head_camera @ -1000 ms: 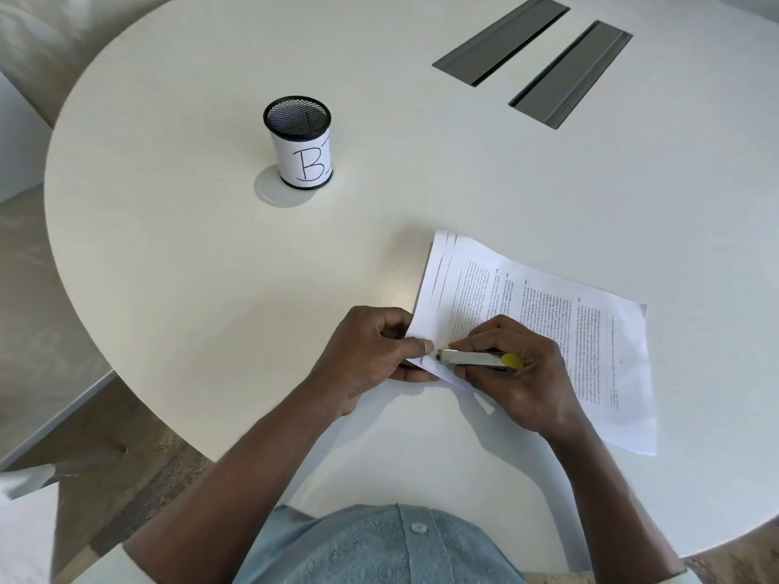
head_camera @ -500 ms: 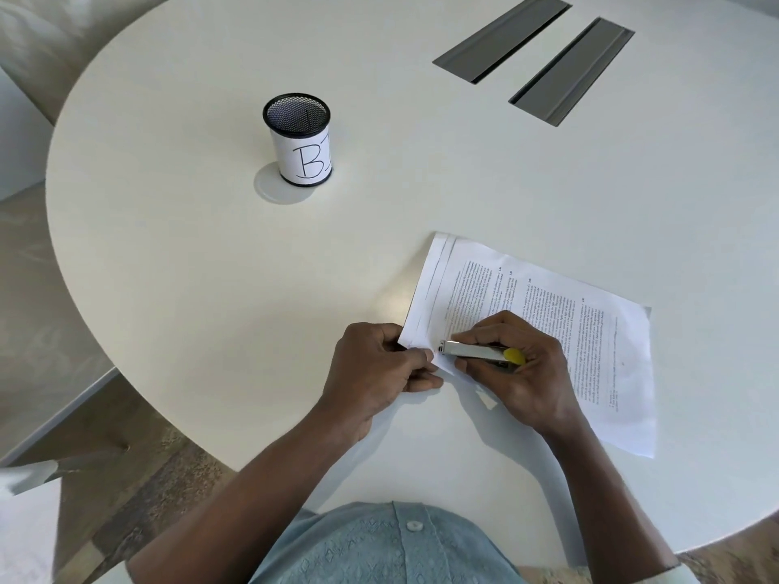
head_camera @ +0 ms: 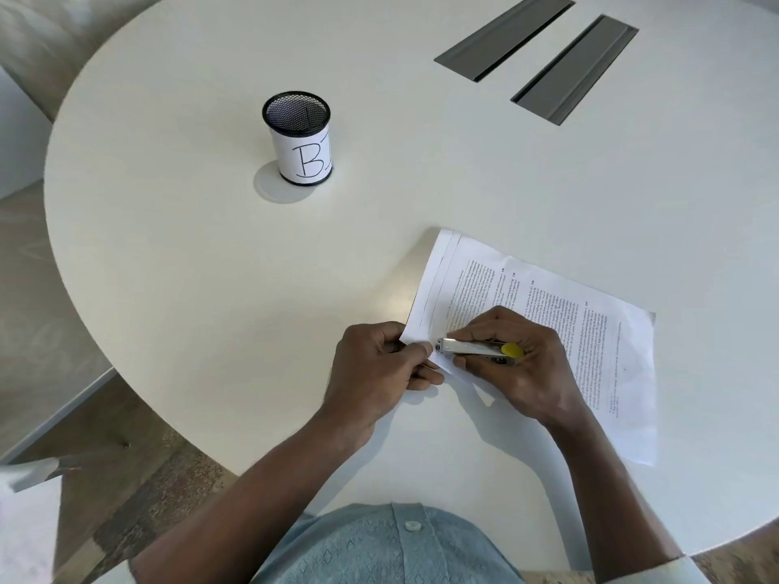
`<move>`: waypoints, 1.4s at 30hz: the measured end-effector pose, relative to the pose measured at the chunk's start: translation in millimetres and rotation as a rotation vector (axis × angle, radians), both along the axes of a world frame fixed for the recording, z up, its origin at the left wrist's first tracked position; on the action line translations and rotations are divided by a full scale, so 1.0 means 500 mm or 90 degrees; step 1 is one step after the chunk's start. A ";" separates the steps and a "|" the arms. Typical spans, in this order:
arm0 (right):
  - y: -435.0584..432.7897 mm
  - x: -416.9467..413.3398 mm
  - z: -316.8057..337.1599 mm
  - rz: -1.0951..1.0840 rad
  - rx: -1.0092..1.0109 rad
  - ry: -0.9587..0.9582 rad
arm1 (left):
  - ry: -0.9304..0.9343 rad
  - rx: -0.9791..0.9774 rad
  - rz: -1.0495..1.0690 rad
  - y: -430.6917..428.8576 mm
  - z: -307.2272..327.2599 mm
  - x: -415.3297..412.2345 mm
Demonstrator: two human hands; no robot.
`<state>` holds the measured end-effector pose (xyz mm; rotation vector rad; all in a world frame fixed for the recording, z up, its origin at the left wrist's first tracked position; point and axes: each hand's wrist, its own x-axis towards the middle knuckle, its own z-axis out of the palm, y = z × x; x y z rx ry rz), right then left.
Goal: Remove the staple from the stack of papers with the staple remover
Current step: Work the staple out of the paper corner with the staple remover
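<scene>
A stack of printed papers [head_camera: 590, 330] lies on the white round table [head_camera: 189, 267], slanting from the centre towards the right. My left hand [head_camera: 375, 368] pinches the stack's near left corner between thumb and fingers. My right hand [head_camera: 522, 364] rests on the sheets and holds a silver staple remover [head_camera: 472, 347] with a yellow end. The tool lies nearly flat, its metal tip pointing left and almost touching my left thumb at the corner. The staple itself is too small to make out.
A black mesh pen cup [head_camera: 300, 139] with a white label marked "B" stands at the left of the table's middle. Two grey cable hatches [head_camera: 539, 56] are set into the far right of the tabletop. The table's near edge curves in front of my body.
Both hands and the corner of the stack have shifted slightly away from me and to the right. The tool's tip stays at the pinched corner.
</scene>
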<state>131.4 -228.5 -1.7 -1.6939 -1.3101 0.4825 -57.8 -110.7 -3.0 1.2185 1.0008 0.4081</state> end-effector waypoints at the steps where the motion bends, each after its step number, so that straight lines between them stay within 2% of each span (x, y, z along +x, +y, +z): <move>1: -0.001 0.000 -0.001 0.003 -0.001 0.004 | 0.001 0.004 0.002 -0.001 0.000 -0.001; 10: -0.004 0.000 -0.002 0.024 -0.001 0.001 | -0.009 0.010 -0.017 -0.001 0.006 -0.006; 20: -0.004 -0.001 -0.014 -0.003 0.018 0.054 | -0.040 -0.027 -0.038 0.002 0.016 -0.011; 31: 0.006 -0.008 0.006 0.023 0.003 0.035 | -0.028 -0.051 -0.034 0.005 0.015 -0.006; 36: 0.004 0.002 0.023 0.055 0.004 -0.015 | -0.040 -0.077 -0.023 0.004 0.021 -0.001; 42: 0.010 0.002 0.009 0.088 0.000 -0.011 | -0.013 -0.038 -0.025 0.002 0.016 0.001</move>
